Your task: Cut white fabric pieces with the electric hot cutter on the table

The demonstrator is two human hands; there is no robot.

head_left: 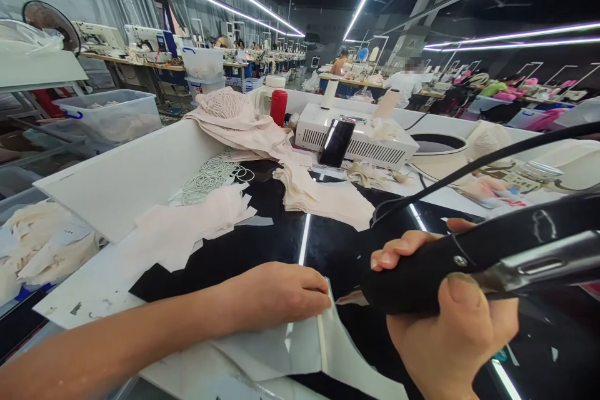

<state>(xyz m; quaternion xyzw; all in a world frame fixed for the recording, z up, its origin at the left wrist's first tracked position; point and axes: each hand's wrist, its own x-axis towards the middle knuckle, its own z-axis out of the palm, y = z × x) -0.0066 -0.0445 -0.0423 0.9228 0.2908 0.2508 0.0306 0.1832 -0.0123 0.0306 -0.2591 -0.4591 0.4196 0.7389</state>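
Observation:
At the lower centre, my left hand has its fingers closed at the edge of a thin white sheet, which has a narrow cream strip along one side. The fingertips bend over that edge, so their undersides are hidden. To the right, my right hand is wrapped round a black corded hand tool with a long metal lever. My thumb lies beside the lever, and the tool's rounded end points left, near the sheet. Beneath both hands is a glossy black work surface that reflects the lights.
Stacked cream fabric pieces and more fabric pieces lie beyond my hands. Green cord is heaped at left. A phone leans on a white vented machine. A black cable crosses at right. White boards edge the table.

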